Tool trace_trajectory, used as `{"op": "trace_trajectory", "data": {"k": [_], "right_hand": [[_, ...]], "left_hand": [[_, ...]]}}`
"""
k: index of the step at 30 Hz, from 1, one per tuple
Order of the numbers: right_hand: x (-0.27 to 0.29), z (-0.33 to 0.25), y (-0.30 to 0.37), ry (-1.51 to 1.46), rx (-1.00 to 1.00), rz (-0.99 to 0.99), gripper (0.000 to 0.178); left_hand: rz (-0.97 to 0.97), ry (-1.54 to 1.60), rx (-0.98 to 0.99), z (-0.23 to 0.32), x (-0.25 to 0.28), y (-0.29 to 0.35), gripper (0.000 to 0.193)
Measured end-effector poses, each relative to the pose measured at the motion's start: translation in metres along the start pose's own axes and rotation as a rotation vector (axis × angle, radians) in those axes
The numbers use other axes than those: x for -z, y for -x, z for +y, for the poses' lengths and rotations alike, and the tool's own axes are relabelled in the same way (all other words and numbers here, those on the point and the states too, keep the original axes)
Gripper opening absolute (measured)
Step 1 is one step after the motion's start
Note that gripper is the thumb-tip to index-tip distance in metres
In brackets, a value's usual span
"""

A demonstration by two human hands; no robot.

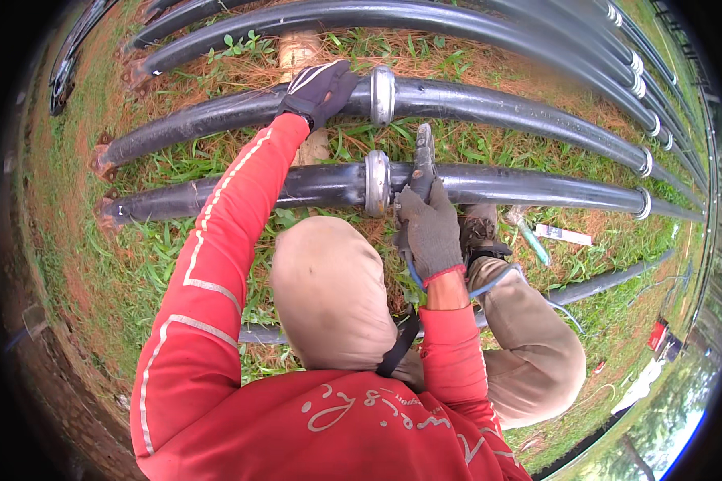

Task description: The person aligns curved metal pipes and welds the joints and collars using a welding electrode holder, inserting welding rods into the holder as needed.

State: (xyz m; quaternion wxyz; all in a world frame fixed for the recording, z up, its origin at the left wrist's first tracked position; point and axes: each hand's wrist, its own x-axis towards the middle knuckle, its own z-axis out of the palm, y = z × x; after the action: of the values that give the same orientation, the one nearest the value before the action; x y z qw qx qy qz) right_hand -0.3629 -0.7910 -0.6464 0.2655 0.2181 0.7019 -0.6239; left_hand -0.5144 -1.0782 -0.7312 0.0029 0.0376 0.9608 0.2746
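My left hand (321, 92), in a dark glove with light stripes, curls over a long black pipe (241, 110) just left of its silver ring collar (383, 95). A second black pipe (317, 186) lies nearer me, with its own silver collar (378, 183). Over that nearer pipe, right of its collar, my right hand (433, 228) in a worn grey glove is closed on a dark slim tool (423, 148). The tool's rounded end points away from me, toward the far pipe. A blue cord (493, 282) runs by the right wrist; where it joins is hidden.
Several more black pipes (361, 14) lie beyond, across a wooden support (299, 52). A green-handled tool (532, 240) and a pale flat bar (564, 235) rest in the grass right of my foot. My knees are close to the near pipe. A red item (658, 334) sits far right.
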Motion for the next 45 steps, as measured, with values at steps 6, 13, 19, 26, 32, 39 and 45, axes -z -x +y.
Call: {"op": "trace_trajectory", "data": {"k": [6,13,19,26,32,39,45], "right_hand": [[0.047,-0.018,-0.032,0.852,0.185,0.009,0.044],[0.04,-0.043,-0.058,1.026,0.27,-0.117,0.045],[0.019,-0.041,-0.062,1.127,0.19,-0.016,0.041],[0.016,-0.053,-0.051,1.108,0.154,-0.16,0.063],[0.03,-0.031,-0.064,1.092,0.197,-0.043,0.046],[0.037,-0.032,-0.031,0.98,0.192,-0.009,0.059],[0.056,-0.014,-0.008,0.853,0.198,0.111,0.063]], "left_hand": [[0.024,0.02,-0.035,-0.003,-0.011,-0.002,0.04],[0.11,0.02,-0.075,-0.002,-0.017,-0.005,0.034],[0.063,0.032,-0.058,-0.002,-0.015,-0.004,0.036],[0.078,0.016,-0.043,-0.002,-0.012,-0.002,0.038],[-0.06,-0.043,-0.007,-0.001,-0.008,-0.003,0.047],[-0.111,-0.127,-0.247,-0.009,0.004,-0.002,0.103],[-0.129,-0.249,-0.218,0.017,-0.004,-0.012,0.125]]}}
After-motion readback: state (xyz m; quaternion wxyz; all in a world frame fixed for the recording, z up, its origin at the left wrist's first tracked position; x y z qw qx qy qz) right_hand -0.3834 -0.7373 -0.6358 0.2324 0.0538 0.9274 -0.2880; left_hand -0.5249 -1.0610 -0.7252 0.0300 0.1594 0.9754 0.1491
